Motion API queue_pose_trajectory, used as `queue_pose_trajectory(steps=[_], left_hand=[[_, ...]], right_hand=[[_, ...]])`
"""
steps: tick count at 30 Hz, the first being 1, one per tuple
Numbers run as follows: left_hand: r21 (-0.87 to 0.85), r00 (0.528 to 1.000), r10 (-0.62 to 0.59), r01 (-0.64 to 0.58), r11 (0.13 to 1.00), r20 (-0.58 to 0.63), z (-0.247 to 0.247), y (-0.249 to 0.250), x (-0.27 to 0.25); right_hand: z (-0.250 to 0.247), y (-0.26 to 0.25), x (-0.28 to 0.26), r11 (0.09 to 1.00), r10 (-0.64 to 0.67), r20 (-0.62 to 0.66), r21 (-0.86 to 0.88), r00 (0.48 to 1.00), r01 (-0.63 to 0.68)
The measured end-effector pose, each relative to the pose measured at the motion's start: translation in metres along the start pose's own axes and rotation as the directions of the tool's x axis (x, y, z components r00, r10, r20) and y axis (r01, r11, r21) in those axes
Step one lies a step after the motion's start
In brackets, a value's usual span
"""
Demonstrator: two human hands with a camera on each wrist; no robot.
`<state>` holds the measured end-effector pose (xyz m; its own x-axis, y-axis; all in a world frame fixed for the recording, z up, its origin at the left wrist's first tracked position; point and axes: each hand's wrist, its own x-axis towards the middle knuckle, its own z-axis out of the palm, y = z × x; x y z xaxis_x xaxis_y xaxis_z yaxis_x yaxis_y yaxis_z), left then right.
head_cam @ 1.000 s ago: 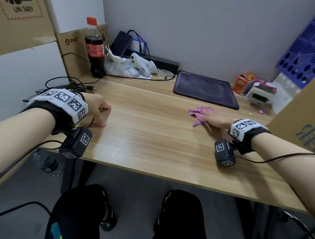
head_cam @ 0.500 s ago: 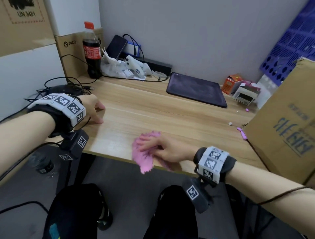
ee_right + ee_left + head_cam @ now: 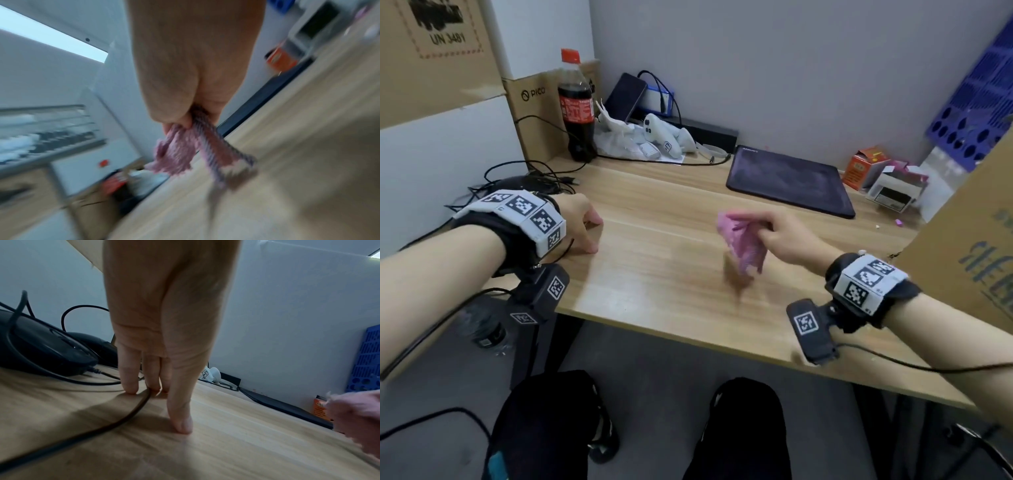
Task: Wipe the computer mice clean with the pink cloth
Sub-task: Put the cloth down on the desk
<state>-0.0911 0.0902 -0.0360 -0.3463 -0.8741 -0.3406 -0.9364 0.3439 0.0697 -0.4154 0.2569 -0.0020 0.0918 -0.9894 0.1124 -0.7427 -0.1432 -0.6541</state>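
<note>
Head view. Cloth (image 3: 743,245): pink, soft, limp, likely light; bunched in the right hand (image 3: 786,236) at frame centre, above the desk (image 3: 654,274). Left hand (image 3: 582,222): fingertips on the desk, holding nothing. Mice (image 3: 47,350): black, corded, left of the frame; likely smooth, best gripped at the sides. Writing: "PICO" box (image 3: 534,94), "UN 3481" carton (image 3: 448,37).

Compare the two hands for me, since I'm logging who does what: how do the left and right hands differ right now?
The left hand holds nothing; the right hand pinches the pink cloth. The left hand rests its fingertips on the wooden desk near the black mice; the right hand is raised above the desk, with the cloth dangling. Both wear marker-covered wrist bands.
</note>
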Motion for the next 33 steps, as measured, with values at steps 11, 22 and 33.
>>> queue_pose_trajectory(steps=[11,22,33], left_hand=[[-0.013,1.0,-0.009,0.009,1.0,0.005,-0.006,0.005,-0.003],[-0.019,1.0,0.01,-0.01,1.0,-0.008,0.002,0.004,-0.005],[0.006,0.995,0.096,-0.095,0.995,-0.007,0.013,-0.003,-0.02]], right_hand=[[-0.013,0.105,0.049,0.802,0.406,0.045,-0.496,0.913,-0.332],[0.087,-0.01,0.007,0.945,0.002,0.459,-0.292,0.888,0.148],[0.06,-0.06,-0.046,0.997,0.043,0.074,0.067,0.996,-0.048]])
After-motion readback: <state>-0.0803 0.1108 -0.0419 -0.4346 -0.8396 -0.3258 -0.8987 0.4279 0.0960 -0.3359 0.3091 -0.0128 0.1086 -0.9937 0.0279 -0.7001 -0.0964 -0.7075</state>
